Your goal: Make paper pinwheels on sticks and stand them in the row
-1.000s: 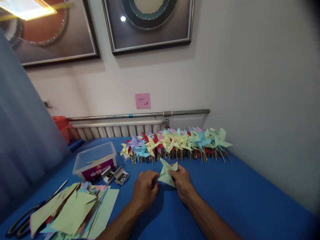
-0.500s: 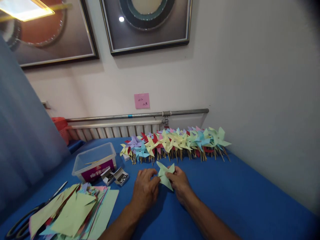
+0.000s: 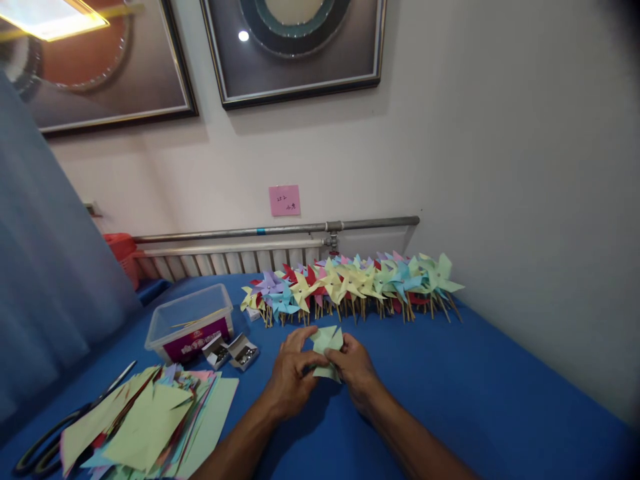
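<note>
Both hands hold one light green paper pinwheel piece (image 3: 326, 347) just above the blue table (image 3: 480, 387). My left hand (image 3: 293, 373) pinches its left side, with the fingers curled over the folded points. My right hand (image 3: 356, 372) grips its right side. The paper's corners are folded in toward the centre. A long row of finished pinwheels on sticks (image 3: 355, 285), in yellow, blue, red, purple and green, lies just beyond the hands along the wall.
A clear plastic tub (image 3: 190, 321) and two small open boxes of metal pins (image 3: 231, 351) sit to the left. A stack of cut coloured paper (image 3: 150, 420) and black scissors (image 3: 55, 440) lie at front left. A radiator and pipe run along the wall.
The green paper was spread with its points out a second ago. Now its points are folded inward and both hands have closed in on it.
</note>
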Tool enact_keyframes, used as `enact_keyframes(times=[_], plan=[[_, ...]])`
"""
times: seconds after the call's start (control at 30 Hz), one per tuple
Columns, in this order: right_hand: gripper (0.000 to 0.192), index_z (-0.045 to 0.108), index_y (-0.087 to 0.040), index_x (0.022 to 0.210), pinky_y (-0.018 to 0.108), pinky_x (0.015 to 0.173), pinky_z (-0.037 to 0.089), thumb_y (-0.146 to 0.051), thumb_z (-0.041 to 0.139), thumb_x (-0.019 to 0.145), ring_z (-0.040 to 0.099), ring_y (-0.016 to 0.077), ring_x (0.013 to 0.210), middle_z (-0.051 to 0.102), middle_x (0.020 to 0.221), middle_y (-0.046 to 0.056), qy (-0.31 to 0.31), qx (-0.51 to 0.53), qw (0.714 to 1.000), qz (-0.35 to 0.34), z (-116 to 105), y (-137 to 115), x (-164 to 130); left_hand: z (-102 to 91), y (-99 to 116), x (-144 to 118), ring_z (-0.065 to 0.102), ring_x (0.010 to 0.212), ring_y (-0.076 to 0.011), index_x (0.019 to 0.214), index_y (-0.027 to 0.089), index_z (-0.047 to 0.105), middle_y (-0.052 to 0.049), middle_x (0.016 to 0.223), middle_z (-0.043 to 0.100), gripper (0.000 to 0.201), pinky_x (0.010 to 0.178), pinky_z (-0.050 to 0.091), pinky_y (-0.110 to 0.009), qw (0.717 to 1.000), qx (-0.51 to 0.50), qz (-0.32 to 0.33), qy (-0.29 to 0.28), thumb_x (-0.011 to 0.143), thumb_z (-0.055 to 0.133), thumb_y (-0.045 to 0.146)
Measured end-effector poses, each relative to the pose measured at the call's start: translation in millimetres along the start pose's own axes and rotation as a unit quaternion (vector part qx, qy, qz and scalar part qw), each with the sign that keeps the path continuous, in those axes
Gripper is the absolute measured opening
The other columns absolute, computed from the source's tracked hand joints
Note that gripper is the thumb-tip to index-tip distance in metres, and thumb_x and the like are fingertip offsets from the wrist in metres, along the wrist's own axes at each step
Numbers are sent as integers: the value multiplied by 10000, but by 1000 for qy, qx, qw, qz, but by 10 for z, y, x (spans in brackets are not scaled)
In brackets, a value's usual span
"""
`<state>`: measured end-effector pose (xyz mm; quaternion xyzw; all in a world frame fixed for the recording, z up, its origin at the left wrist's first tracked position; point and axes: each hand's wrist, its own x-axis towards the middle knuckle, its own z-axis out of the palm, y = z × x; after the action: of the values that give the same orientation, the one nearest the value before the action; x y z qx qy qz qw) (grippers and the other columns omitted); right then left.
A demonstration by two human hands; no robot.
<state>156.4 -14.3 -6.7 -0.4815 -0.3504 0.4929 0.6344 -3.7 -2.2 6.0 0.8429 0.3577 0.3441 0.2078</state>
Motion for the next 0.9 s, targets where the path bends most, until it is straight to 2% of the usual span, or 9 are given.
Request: enact_keyframes(times=[0.17, 0.3, 0.4, 0.47, 0.53, 0.67, 0.8, 0.9], plan=[[320, 674, -210, 899, 300, 652, 536, -216, 719, 582, 713, 229, 747, 777, 829, 33, -12, 16, 1000, 19, -4, -18, -28, -58, 45, -10, 295, 1518, -342, 1094, 317, 789, -51, 1652, 348, 497, 1193, 244, -642, 998, 4, -10, -57, 739, 606, 20], [270, 671, -208, 852, 290, 629, 519, -201, 704, 584, 696, 216, 710, 766, 776, 19, -23, -7, 1000, 14, -10, -15, -27, -72, 58, -14, 269, 1532, -349, 1013, 301, 808, -44, 1656, 345, 436, 1197, 218, -660, 997, 14, -13, -79, 750, 604, 19], [266, 667, -213, 825, 294, 625, 518, -187, 704, 563, 696, 226, 706, 758, 740, 7, -17, -26, 999, 8, -10, -12, -15, -58, 36, -13, 295, 1520, -344, 947, 290, 809, -53, 1620, 407, 379, 1196, 228, -656, 997, 14, -15, -71, 763, 604, 30], [276, 669, -215, 830, 295, 630, 520, -185, 706, 558, 700, 231, 715, 759, 742, 6, -11, -28, 1000, 3, -11, -8, -7, -50, 16, -7, 319, 1509, -330, 979, 291, 798, -60, 1593, 446, 390, 1200, 235, -640, 998, -2, -16, -62, 757, 607, 33], [299, 674, -214, 854, 296, 632, 525, -196, 721, 560, 704, 233, 727, 766, 771, 13, -11, -20, 1000, 0, -14, -5, -4, -44, -1, 2, 371, 1480, -309, 997, 275, 784, -70, 1559, 487, 367, 1204, 264, -597, 998, -33, -20, -41, 764, 613, 49], [351, 677, -203, 921, 305, 610, 525, -243, 747, 579, 699, 230, 707, 779, 833, 37, -27, 8, 1000, 10, -33, 0, 3, -18, -8, 11, 463, 1405, -295, 899, 231, 769, -90, 1482, 553, 239, 1175, 341, -531, 996, -81, -44, 4, 782, 626, 80], [345, 675, -190, 888, 295, 622, 512, -233, 754, 556, 687, 212, 683, 777, 805, 41, -19, -3, 1000, 1, -58, 2, 32, -17, 22, 1, 469, 1391, -299, 934, 234, 759, -88, 1475, 556, 307, 1166, 337, -554, 997, -60, -30, 35, 745, 621, 35], [340, 674, -190, 879, 291, 614, 504, -236, 753, 552, 677, 200, 664, 772, 791, 39, -32, -21, 999, 6, -63, -3, 39, -50, 36, 4, 469, 1388, -303, 907, 225, 753, -97, 1471, 558, 217, 1162, 338, -563, 997, -55, -15, 54, 788, 639, 83]])
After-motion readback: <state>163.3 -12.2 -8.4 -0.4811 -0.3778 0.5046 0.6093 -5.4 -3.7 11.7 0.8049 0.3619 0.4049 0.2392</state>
